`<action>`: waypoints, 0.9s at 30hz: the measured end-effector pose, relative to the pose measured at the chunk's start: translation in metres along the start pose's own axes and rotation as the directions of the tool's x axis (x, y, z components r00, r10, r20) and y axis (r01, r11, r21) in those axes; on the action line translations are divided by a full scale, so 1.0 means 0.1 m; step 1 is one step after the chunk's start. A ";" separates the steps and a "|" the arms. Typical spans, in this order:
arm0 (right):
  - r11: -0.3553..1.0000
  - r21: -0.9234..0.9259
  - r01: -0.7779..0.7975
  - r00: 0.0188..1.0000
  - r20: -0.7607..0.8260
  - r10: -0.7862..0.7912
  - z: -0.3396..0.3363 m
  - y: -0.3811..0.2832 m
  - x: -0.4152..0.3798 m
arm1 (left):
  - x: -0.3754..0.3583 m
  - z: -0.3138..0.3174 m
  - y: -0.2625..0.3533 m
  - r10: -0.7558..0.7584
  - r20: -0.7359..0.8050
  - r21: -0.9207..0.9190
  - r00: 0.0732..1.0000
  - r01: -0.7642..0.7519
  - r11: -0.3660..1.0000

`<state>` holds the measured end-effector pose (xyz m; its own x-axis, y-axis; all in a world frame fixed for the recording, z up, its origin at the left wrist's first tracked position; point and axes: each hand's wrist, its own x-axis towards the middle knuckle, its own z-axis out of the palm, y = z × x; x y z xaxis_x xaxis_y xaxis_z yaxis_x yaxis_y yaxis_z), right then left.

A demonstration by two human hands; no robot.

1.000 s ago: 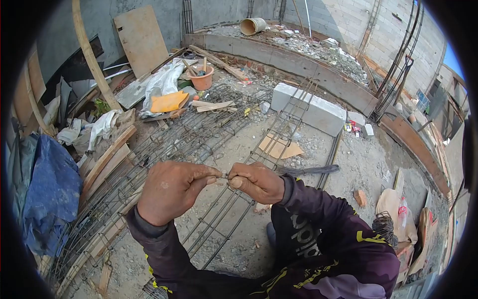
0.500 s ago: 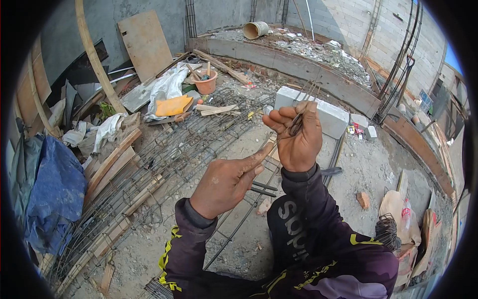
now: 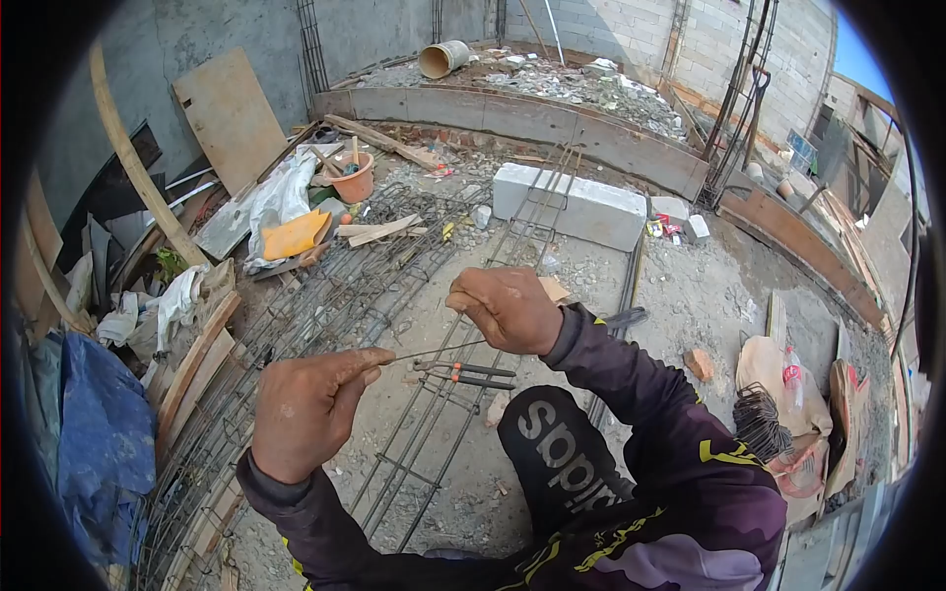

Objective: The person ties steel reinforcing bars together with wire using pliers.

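Stretching between both hands, a thin wire (image 3: 434, 351) is pinched at each end.

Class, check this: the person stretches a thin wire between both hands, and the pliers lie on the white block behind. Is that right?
Not quite. The head view shows the wire stretched between the left hand and right hand, but the pliers lie on the steel bars just below it.

Your left hand (image 3: 307, 409) and right hand (image 3: 505, 307) each pinch one end of a thin grey steel tie wire (image 3: 434, 351), stretched taut between them. Below it, red-handled pliers (image 3: 463, 372) lie on the long rusty rebar cage (image 3: 448, 414).
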<state>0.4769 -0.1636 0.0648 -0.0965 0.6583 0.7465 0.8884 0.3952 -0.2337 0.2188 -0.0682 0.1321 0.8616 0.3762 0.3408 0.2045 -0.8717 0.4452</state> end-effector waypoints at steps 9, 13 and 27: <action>0.939 0.331 -0.093 0.829 0.548 -0.111 0.08 -0.24 -0.36 | 0.01 0.05 -0.10 0.003 0.074 0.002 0.997 -0.003 1.000; 0.895 0.370 -0.251 0.840 0.543 0.011 0.01 -0.23 -0.45 | 0.05 0.14 -0.13 0.036 0.027 -0.028 0.999 -0.035 0.999; 0.438 0.826 -0.356 0.837 0.074 0.542 0.02 -0.01 -0.50 | 0.21 0.30 -0.04 0.009 -0.037 -0.240 0.999 -0.017 0.971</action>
<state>0.4800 -0.1954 0.0268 0.3677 0.8125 0.4523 0.0524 0.4675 -0.8824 0.2504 -0.0661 0.1128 0.8455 0.3799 0.3753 0.0718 -0.7772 0.6251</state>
